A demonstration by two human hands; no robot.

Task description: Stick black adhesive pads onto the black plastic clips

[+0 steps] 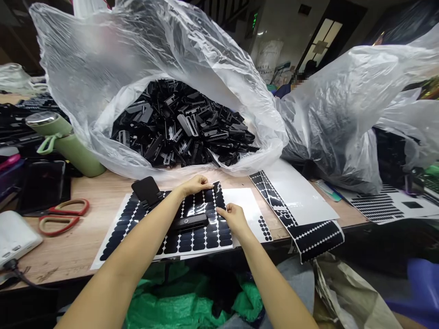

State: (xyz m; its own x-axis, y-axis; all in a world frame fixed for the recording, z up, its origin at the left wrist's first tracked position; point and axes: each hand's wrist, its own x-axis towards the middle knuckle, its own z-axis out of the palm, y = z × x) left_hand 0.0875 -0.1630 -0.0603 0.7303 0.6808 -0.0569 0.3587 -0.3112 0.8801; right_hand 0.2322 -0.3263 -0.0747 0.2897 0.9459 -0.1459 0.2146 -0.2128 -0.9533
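Note:
A white sheet of black oval stickers [185,242] lies at the table's front edge. My left hand [197,185] is at the sheet's upper right part, fingers pinched together near a sticker's dark corner. Lower and to the right, my right hand [233,215] has thumb and forefinger closed at the sheet's right edge; what is between them is too small to make out. A black ridged plastic part [190,222] rests on the stickers between my arms. Another black part with a flat square plate [147,189] stands at the sheet's upper left.
Behind is an open clear plastic bag [270,137] full of black plastic parts [185,123]. Red-handled scissors [65,214], a green bottle [75,151] and a white charger [17,237] are at left. More sticker sheets [317,237] lie right. A person [291,84] sits behind.

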